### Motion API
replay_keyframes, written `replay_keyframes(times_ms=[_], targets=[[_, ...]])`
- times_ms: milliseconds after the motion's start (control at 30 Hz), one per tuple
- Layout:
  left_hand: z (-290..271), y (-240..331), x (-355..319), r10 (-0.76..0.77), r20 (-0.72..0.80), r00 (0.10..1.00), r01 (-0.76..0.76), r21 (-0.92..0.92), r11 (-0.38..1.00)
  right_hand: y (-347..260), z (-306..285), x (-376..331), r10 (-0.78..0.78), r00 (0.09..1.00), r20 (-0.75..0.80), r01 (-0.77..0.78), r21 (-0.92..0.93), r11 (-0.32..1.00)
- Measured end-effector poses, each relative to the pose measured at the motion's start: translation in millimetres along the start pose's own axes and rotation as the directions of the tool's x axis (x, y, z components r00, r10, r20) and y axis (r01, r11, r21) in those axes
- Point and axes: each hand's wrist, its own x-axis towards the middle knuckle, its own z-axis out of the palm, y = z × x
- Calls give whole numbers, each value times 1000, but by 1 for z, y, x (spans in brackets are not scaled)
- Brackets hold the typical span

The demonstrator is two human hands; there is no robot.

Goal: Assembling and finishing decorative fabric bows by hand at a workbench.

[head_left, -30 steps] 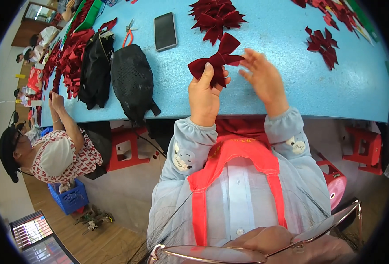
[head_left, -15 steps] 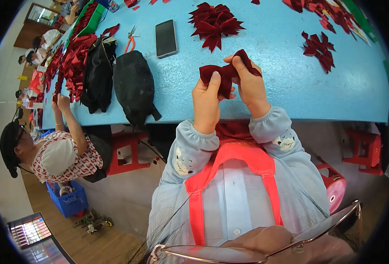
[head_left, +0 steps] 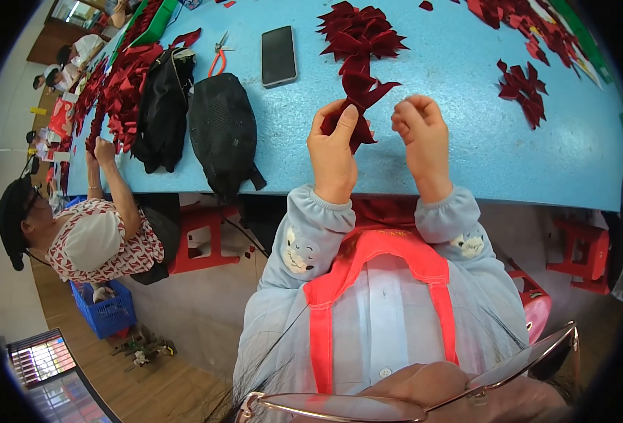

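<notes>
**Red velvet piece held up over the near edge of the blue tabletop**

Red velvet is what you have in your left hand point(head_left: 334, 151): a dark red fabric piece point(head_left: 359, 99) with pointed, ribbon-like ends, pinched between your thumb and fingers so that most of it stands up and away from you above the fist. It hangs over the near part of the tabletop point(head_left: 452, 148), not resting on it as far as the view shows.

Your right hand point(head_left: 422, 137) sits just beside it, to the right, curled into a loose fist with the knuckles up. You can't tell from this view whether its fingers grip anything; no fabric shows between them, and a small gap separates it from the red piece.

Just beyond the piece, farther across the tabletop, lies a pile of similar red fabric shapes point(head_left: 357, 32). A smaller cluster of red pieces point(head_left: 523, 88) lies to the right, and more are scattered at the far right corner. To the far left of your hands a dark smartphone point(head_left: 278, 55) lies flat, and left of that a black mesh bag point(head_left: 223, 130) droops over the near edge, with a second black bag point(head_left: 162, 113) beside it. Orange-handled scissors point(head_left: 217, 56) lie past the bags.

At the left end of the tabletop another person point(head_left: 93, 233), in a red-and-white patterned top, reaches one hand up to a long heap of red fabric point(head_left: 124, 84). Red stools point(head_left: 202, 236) stand beneath the tabletop.
</notes>
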Motion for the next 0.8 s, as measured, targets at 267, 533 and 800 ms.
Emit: replay_keyframes(times_ms=[267, 533, 800], targets=[[2, -7, -7, 85, 40, 996, -89, 138, 986, 4, -2, 1, 20, 989, 149, -12, -56, 998], [-1, -2, -9, -7, 66, 998, -6, 196, 981, 14, -7, 0, 14, 978, 210, -15, 6, 1000], [-2, -12, -8, -87, 25, 996, 88, -49, 995, 29, -14, -3, 109, 973, 202, -161, 259, 953]])
